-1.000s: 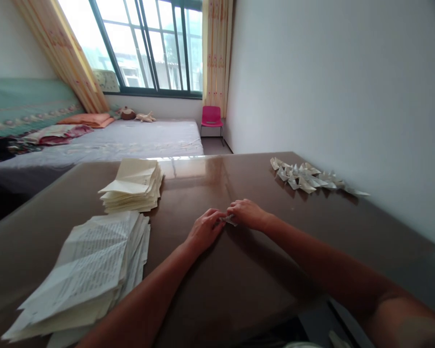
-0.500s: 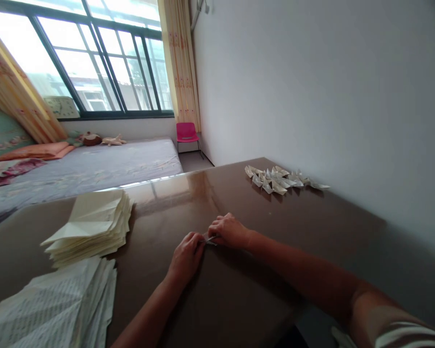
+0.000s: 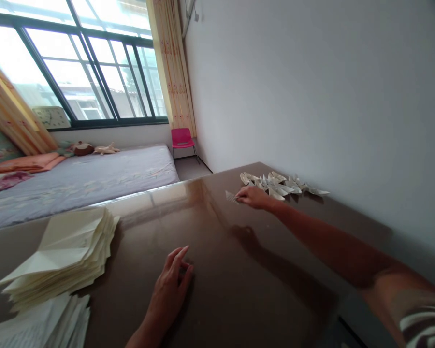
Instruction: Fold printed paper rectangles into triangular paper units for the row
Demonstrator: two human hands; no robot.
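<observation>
My right hand is stretched out toward the far side of the table, pinching a small folded paper boat by one end. Just beyond and to the right of that hand lies a cluster of folded paper boats, partly hidden behind the hand. My left hand rests over the brown table with its fingers apart and nothing in them. To its left stand a stack of cream paper sheets and, nearer to me, a stack of printed sheets, cut off by the frame edge.
A white wall runs along the table's right side. Beyond the table are a bed with plush toys and folded bedding, a pink chair, curtains and a window.
My right hand has moved away from my left, forward to the paper boats, carrying the folded paper. My left hand has let go, opened and drawn back slightly. The view has shifted a little.
</observation>
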